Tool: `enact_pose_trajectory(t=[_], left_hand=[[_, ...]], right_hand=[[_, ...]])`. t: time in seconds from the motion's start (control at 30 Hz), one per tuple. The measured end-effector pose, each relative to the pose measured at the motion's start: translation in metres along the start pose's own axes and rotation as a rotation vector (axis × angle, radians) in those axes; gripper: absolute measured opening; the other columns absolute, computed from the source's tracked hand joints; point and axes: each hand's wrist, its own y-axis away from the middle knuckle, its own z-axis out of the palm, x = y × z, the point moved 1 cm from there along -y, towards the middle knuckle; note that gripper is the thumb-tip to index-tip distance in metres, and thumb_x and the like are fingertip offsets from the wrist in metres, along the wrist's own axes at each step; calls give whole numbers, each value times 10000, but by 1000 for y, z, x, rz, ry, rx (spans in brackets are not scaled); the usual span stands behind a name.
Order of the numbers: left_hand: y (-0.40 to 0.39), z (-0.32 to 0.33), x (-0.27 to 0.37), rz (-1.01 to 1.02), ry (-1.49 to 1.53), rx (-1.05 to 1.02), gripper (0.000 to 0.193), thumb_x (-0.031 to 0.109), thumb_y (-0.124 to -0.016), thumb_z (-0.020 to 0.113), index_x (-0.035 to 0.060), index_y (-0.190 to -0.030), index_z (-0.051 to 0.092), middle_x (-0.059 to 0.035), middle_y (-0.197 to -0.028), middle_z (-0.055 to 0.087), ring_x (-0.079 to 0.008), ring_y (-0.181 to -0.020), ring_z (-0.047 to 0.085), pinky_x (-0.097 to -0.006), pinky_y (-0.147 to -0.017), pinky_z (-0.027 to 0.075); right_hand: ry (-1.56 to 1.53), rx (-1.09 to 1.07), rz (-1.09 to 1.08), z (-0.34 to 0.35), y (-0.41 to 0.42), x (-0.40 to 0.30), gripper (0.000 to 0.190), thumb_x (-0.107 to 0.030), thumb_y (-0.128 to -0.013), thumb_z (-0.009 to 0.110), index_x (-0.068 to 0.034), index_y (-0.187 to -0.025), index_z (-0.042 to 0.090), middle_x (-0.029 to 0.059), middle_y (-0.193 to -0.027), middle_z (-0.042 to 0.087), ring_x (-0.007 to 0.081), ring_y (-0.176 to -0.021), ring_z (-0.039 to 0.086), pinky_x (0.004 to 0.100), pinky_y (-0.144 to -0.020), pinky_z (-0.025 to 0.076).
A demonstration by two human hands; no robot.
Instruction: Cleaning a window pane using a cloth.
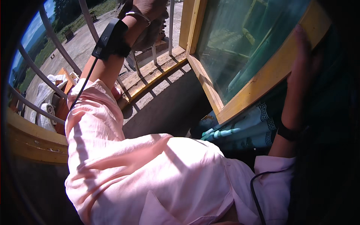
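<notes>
A wooden window sash point(253, 87) with a dusty glass pane point(242, 42) stands swung inward at the right. My right hand point(303, 59) lies against the sash's outer wooden edge, in shadow, one finger stretched along it; whether it grips the wood is unclear. At the top, my left hand point(150, 8) reaches to the window bars, partly cut off by the picture's edge. Beside and below it is a dark greyish-brown thing point(152, 33), perhaps a cloth; the fingers and any hold on it are hidden.
Metal bars point(170, 28) rise from the sunlit wooden sill point(152, 76). A patterned blue-green curtain point(244, 132) hangs below the sash. Outside are a paved yard point(81, 45) and white cloths point(47, 112) by a reddish-brown wooden object. Another yellow frame part point(36, 140) is at the left.
</notes>
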Motion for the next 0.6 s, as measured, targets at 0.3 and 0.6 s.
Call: enact_pose_trajectory(t=[0.3, 0.6], left_hand=[[71, 54, 2, -40, -496, -554, 101, 144, -768, 658, 82, -832, 706, -66, -880, 637, -228, -896, 620, -339, -686, 535], [57, 39, -10, 45, -325, -531, 172, 150, -800, 625, 39, -898, 715, -152, -771, 680, -299, -747, 684, -385, -636, 558]], right_hand=[[22, 0, -46, 4, -1, -6, 528, -222, -794, 732, 4, -1229, 535, 67, -1140, 572, 152, -1020, 541, 295, -869, 430], [29, -26, -97, 2, -7, 1, 500, -190, -801, 736, -3, -1222, 542, 66, -1141, 585, 150, -1020, 552, 293, -866, 434]])
